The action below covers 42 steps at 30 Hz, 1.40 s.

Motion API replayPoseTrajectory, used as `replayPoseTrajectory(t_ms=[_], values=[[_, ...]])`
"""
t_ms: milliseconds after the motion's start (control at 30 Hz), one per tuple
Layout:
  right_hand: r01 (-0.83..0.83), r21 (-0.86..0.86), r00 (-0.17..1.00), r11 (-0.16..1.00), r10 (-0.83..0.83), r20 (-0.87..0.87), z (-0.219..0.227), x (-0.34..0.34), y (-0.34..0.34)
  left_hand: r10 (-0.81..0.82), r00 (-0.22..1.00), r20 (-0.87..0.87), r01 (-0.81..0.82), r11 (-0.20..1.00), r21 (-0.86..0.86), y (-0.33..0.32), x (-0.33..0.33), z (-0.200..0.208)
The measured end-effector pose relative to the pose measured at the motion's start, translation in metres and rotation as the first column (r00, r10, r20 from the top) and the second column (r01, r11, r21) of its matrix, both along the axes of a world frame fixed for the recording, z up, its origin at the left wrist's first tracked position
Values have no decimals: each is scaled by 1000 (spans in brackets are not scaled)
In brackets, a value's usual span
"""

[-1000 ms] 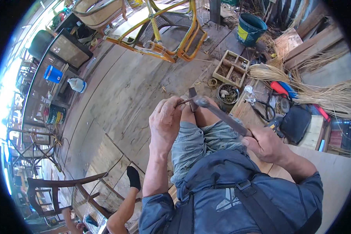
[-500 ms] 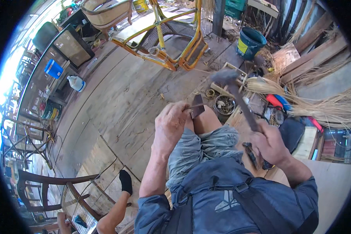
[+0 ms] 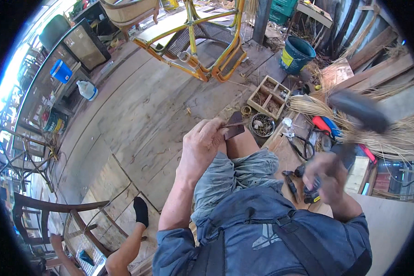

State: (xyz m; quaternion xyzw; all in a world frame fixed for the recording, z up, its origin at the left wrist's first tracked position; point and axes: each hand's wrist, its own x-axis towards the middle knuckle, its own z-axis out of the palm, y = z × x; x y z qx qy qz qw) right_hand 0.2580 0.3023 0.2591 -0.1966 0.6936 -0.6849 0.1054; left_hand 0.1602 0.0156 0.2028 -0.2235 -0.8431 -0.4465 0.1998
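My left hand [image 3: 201,140] is closed near my knee, its fingertips pinching a thin dark-brown strip [image 3: 233,125]. Against that strip is a dark flat angular piece [image 3: 235,132] above my bare knee; whether the two are joined I cannot tell. Off to the right, my right hand [image 3: 326,175] grips a hammer, both smeared by motion. The hammer's dark head [image 3: 361,109] hangs over bundles of pale fibre strips [image 3: 386,131], and its handle is barely visible.
A divided wooden box [image 3: 267,96] and a bowl of small pieces [image 3: 262,125] lie ahead. Pliers [image 3: 290,184] rest beside my thigh. A bamboo chair frame [image 3: 193,41] stands farther off, near a dark bucket [image 3: 297,54]. At lower left, another person's leg [image 3: 128,246] is beside a wooden chair [image 3: 73,211].
The hammer has swung to the right, away from above the wooden box, which now shows fully. My right hand has shifted slightly right and down. The left hand stays nearly in place.
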Motion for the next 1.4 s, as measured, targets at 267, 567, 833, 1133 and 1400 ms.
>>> replayPoseTrajectory(t_ms=[267,567,833,1133,1400], values=[[195,565,979,802,-194,-62,9,-8,-15,6,1000,-7,-7,999,-48,-7,-1,-4],[189,820,982,540,-98,-162,-15,-30,-4,7,999,-53,-11,997,-80,-3,-6,-7],[138,86,982,987,-125,-142,8,-12,-6,-32,999,-14,32,999,-2,-5,-3,-8],[295,484,953,824,-290,-89,-42,-62,-27,-58,997,-52,35,932,-362,-9,1,14],[-87,286,983,954,130,-133,-158,-172,-80,-6,996,91,71,676,-734,-12,5,47]])
